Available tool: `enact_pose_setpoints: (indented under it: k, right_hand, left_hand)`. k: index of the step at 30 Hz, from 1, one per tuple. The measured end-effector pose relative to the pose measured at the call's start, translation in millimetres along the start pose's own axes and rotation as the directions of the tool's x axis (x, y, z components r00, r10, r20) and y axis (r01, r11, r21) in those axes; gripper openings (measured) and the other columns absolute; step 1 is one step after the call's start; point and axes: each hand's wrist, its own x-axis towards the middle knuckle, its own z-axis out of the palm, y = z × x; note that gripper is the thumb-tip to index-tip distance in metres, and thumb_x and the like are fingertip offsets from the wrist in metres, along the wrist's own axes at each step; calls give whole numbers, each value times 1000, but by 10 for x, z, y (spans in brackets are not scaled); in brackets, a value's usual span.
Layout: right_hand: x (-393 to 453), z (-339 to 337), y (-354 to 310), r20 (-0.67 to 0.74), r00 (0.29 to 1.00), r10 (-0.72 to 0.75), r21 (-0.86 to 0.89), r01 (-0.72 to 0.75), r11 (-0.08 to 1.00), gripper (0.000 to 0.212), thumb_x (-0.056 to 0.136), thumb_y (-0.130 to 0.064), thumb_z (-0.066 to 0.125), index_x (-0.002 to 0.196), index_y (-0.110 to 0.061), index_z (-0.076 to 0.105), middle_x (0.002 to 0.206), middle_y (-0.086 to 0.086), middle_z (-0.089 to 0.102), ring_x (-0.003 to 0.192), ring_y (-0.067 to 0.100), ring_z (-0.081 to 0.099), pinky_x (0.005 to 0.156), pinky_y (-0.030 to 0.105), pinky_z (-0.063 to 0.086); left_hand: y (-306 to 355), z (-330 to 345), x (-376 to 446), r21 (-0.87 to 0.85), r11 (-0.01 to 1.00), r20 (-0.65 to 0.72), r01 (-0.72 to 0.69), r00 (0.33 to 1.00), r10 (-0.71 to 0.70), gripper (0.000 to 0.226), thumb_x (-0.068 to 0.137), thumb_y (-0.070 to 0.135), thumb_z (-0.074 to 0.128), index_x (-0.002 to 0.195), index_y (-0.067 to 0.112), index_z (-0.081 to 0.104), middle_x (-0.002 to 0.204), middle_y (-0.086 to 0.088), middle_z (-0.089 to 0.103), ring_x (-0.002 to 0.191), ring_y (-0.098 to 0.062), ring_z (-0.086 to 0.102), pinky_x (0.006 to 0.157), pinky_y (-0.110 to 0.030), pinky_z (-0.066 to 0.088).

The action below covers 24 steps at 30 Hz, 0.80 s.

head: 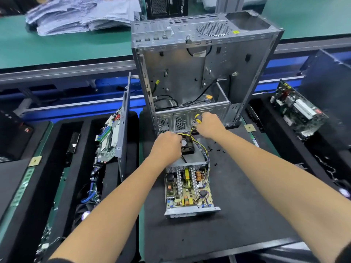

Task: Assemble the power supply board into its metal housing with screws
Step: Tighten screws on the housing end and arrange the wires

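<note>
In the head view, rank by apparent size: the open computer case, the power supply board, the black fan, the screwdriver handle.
1. computer case
2. power supply board
3. black fan, partly covered by the left hand
4. screwdriver handle, mostly hidden in the right hand

Two bare forearms reach into view, ending in bare hands, left [167,144] and right [209,124]. Dark sleeve edges show near the elbows.

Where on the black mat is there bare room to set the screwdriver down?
Bare black mat lies right of the power supply, under the right forearm, and along the near edge. Crowded: loose screws by the right hand, cables beside the left hand.
</note>
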Motion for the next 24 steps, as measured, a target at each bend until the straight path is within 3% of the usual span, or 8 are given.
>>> enact_pose_setpoints:
  k: [4, 6, 8, 12, 16, 19, 24]
  right_hand:
    - [77, 49, 27, 199, 980, -31, -74, 46, 996, 13, 90, -10, 49, 77, -13, 47, 83, 8, 58, 68, 25, 59, 56, 26, 46]
    - [116, 91, 58, 215, 975, -61, -54, 74, 996, 24, 91, -15, 50, 69, -16, 41, 68, 5, 58, 60, 22, 61, 49, 23, 42]
    - [144, 109, 85, 205, 975, -82, -73, 99, 992, 27, 91, -19, 51, 68, -19, 39, 67, 0, 53, 57, 15, 56, 46, 23, 35]
    - [176, 118, 113, 238, 965, -106, -102, 134, 986, 34, 90, -26, 57, 66, -17, 35, 67, 1, 46, 58, 16, 48, 47, 27, 31]
    - [167, 143, 111, 293, 938, -183, -152, 235, 960, 37, 89, -39, 61, 72, -12, 43, 69, 2, 46, 67, 22, 49, 62, 32, 40]
    - [160, 148, 115, 297, 928, -225, -162, 281, 946, 42, 87, -33, 64, 62, -15, 36, 66, 3, 42, 65, 24, 45, 62, 32, 39]
    - [111, 168, 119, 284, 926, -250, -253, 324, 911, 27, 84, -17, 61, 64, -13, 43, 75, 7, 54, 72, 27, 54, 63, 33, 46]
  left_hand:
    - [131, 51, 155, 240, 966, 194, -95, 980, 48, 10, 87, 6, 51, 90, 11, 60, 84, -6, 61, 86, -29, 61, 68, -34, 38]
    - [204, 101, 240, 357, 923, 192, -145, 978, 80, 12, 87, 6, 51, 82, 17, 54, 84, -2, 64, 85, -25, 61, 79, -36, 36]
    - [252, 162, 314, 401, 902, 193, -161, 977, 88, 17, 87, 7, 53, 76, 20, 49, 87, 0, 67, 85, -23, 60, 83, -34, 33]
    - [286, 303, 410, 335, 928, 260, -166, 962, 78, 13, 88, 8, 54, 97, 15, 61, 102, -4, 68, 96, -24, 62, 77, -32, 36]
    - [251, 428, 428, 290, 949, 254, -120, 966, 44, 28, 89, 6, 53, 116, 8, 57, 115, -8, 63, 109, -26, 58, 88, -35, 40]
    - [215, 476, 411, 291, 948, 232, -127, 971, 59, 26, 90, 7, 51, 115, 9, 57, 116, -8, 63, 110, -25, 57, 89, -35, 40]
    - [169, 424, 401, 216, 972, 202, -95, 978, 50, 19, 90, 13, 56, 108, 11, 62, 115, -8, 60, 106, -27, 58, 79, -36, 41]
